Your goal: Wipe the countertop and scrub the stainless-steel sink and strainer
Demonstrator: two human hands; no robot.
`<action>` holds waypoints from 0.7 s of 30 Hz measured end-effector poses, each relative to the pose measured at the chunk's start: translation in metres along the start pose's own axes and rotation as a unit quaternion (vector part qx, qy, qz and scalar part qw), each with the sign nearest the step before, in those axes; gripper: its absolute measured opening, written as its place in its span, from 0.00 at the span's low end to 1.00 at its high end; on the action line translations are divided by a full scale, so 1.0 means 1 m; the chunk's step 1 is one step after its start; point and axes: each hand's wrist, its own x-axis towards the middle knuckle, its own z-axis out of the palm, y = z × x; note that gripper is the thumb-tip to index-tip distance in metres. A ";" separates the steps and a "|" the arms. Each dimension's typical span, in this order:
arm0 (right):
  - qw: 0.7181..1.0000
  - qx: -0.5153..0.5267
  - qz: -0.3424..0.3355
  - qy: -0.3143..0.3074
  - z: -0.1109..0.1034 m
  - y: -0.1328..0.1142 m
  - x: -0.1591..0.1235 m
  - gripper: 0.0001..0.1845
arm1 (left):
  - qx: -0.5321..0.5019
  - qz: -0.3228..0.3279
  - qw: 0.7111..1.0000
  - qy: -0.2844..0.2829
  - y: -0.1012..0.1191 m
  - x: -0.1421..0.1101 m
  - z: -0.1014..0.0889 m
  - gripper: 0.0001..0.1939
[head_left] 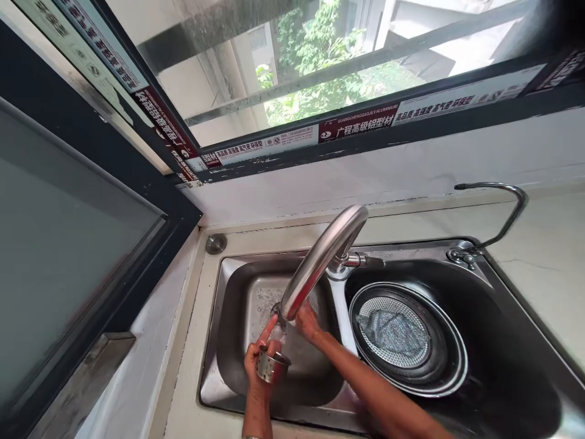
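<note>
Gripping the cup firmly with the left hand, seven o'clock from the faucet, steadies it; the right hand's grip I cannot tell.

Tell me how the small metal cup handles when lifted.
The metal cup looks stiff, judging by its shiny metallic wall. It may be slippery, with water near the left hand holding it. Its round body could roll.
</note>
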 end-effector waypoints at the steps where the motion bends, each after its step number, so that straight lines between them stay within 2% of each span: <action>1: 0.999 -0.028 0.017 -0.016 -0.006 0.006 0.001 0.15 | -0.017 0.015 1.000 -0.001 0.001 -0.001 -0.001 0.30; 5: 0.991 -0.100 0.024 -0.082 -0.025 0.022 -0.012 0.16 | -0.044 0.025 0.999 -0.010 0.003 -0.003 -0.003 0.31; 8: 0.987 -0.114 -0.018 -0.109 -0.034 0.024 -0.032 0.18 | -0.060 0.020 0.998 -0.015 0.003 -0.006 -0.002 0.33; 11: 0.993 -0.045 -0.068 -0.080 -0.043 0.022 -0.049 0.19 | -0.073 0.030 0.997 0.001 0.005 -0.011 -0.002 0.34; 15: 0.991 0.131 -0.034 -0.004 -0.049 -0.001 -0.058 0.21 | -0.051 0.025 0.998 0.023 0.003 -0.014 -0.005 0.31; 17: 0.984 0.174 -0.039 0.013 -0.044 -0.020 -0.058 0.21 | -0.028 0.021 0.999 0.034 -0.002 -0.012 -0.006 0.26; 19: 0.980 0.184 -0.077 0.016 -0.033 -0.036 -0.057 0.20 | 0.014 0.024 0.996 0.081 -0.008 -0.010 -0.005 0.18; 21: 0.980 0.181 -0.085 0.009 -0.020 -0.042 -0.054 0.18 | 0.051 0.030 0.989 0.137 -0.013 -0.008 -0.003 0.12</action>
